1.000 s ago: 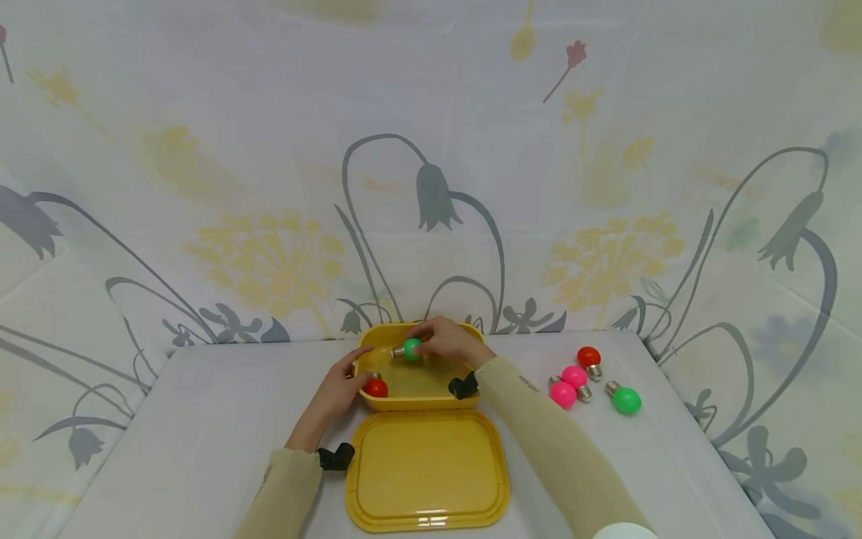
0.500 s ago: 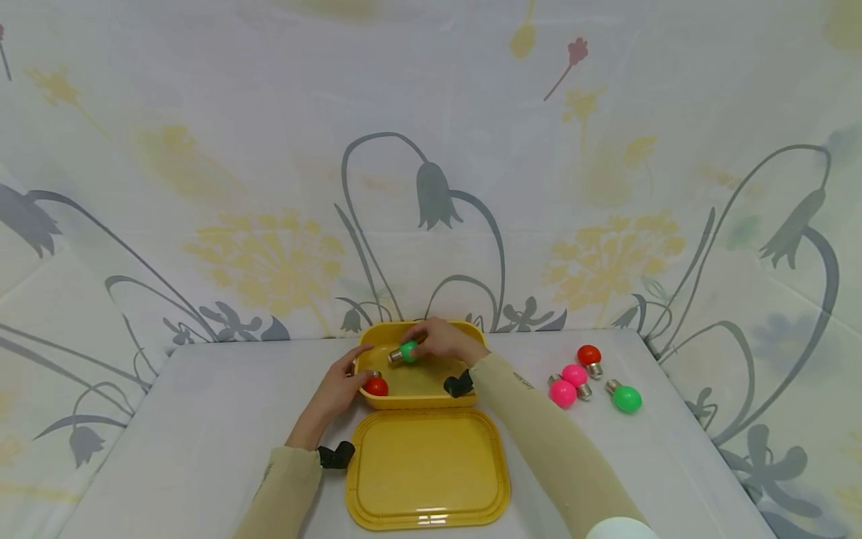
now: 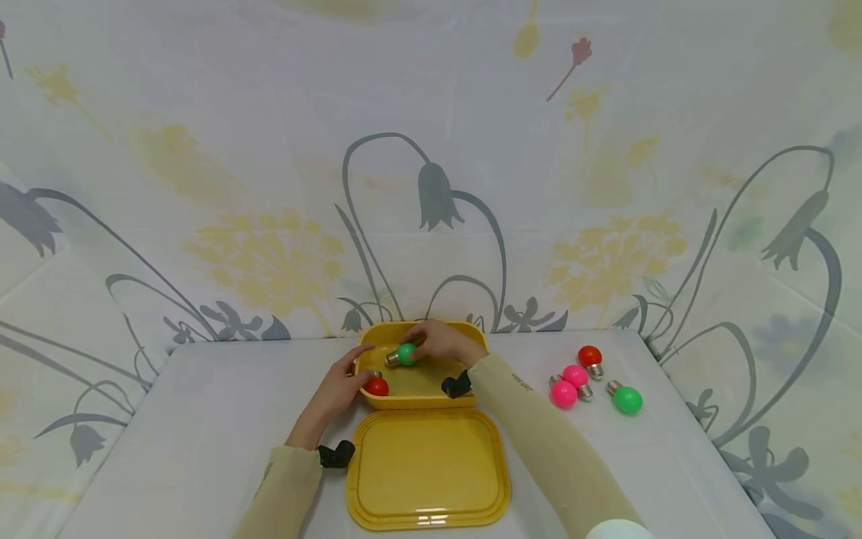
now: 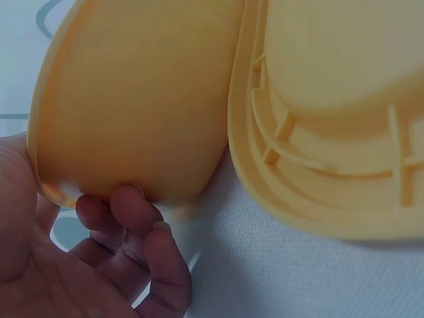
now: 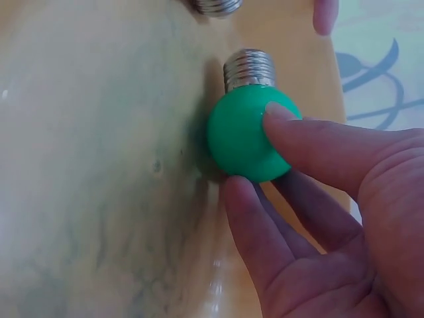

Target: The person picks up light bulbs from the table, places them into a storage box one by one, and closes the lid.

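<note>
My right hand (image 3: 441, 338) pinches a green light bulb (image 3: 406, 353) by its round globe, inside the yellow box (image 3: 431, 403). The right wrist view shows thumb and fingers on the globe, with the bulb's threaded metal base (image 5: 249, 69) pointing away from the palm, close over the box floor. My left hand (image 3: 340, 383) grips the box's left side wall, thumb at the rim and curled fingers (image 4: 136, 209) against the outside. A red bulb (image 3: 377, 387) lies in the box's near left corner, beside the left thumb.
The yellow lid (image 3: 429, 470) lies on the white table directly in front of the box, ribbed side up. To the right lie a red bulb (image 3: 590, 355), two pink bulbs (image 3: 563, 394) close together and another green bulb (image 3: 628, 400). A patterned cloth (image 3: 431, 247) hangs behind the table.
My right hand has lowered the green bulb slightly and shifted it a little to the left inside the box. The left hand stays on the box wall.
</note>
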Available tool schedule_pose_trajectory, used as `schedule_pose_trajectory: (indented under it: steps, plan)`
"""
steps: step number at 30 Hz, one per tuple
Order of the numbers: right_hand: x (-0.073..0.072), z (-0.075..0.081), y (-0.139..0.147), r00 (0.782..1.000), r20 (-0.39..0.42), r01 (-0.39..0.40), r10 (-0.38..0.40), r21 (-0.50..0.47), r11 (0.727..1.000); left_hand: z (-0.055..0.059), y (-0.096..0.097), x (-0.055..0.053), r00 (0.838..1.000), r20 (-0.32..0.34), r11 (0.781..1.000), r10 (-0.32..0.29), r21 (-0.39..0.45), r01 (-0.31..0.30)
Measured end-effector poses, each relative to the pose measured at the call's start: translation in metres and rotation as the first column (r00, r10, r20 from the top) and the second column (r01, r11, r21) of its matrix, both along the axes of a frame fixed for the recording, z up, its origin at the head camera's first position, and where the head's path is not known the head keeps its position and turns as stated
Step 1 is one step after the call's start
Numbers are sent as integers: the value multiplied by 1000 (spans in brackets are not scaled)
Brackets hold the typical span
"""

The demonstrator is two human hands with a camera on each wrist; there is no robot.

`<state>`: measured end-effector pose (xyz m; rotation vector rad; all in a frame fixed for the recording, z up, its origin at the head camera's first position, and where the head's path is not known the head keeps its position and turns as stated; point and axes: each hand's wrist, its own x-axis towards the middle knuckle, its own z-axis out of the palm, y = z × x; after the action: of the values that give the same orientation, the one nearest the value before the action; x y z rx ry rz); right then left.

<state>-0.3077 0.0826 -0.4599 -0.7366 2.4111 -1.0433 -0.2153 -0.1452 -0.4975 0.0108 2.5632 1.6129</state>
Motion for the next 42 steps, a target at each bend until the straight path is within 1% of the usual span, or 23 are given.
schedule_pose_trajectory:
  steps: [5, 14, 24, 27, 31, 36, 42]
  plan:
    - [0, -1, -1, 1000, 18, 3, -2, -25, 1000, 1, 0, 2, 1000, -11, 1000, -5, 15, 5]
    - [-3, -7, -1, 999, 31, 6, -5, -39, 999, -2, 0, 1, 1000, -23, 1000, -11, -6, 11]
    - [-2, -5, -3, 999, 40, 28, -26, -38, 999, -2, 0, 1, 1000, -30, 1000, -10, -10, 10]
    - [-1, -6, -3, 999, 38, 19, -18, -40, 999, -2, -1, 2, 999, -43, 1000, -12, -18, 11]
    - [-1, -5, -4, 999, 44, -4, 6, -49, 999, -3, -1, 2, 999, -40, 1000, -19, -13, 19]
    - [-2, -6, -5, 997, 76, -16, 22, -69, 997, -3, -1, 1, 999, -36, 1000, -15, -14, 15]
    - [-2, -6, -5, 994, 109, -9, 19, -89, 996, -3, -1, 1, 999, -30, 1000, -15, -11, 14]
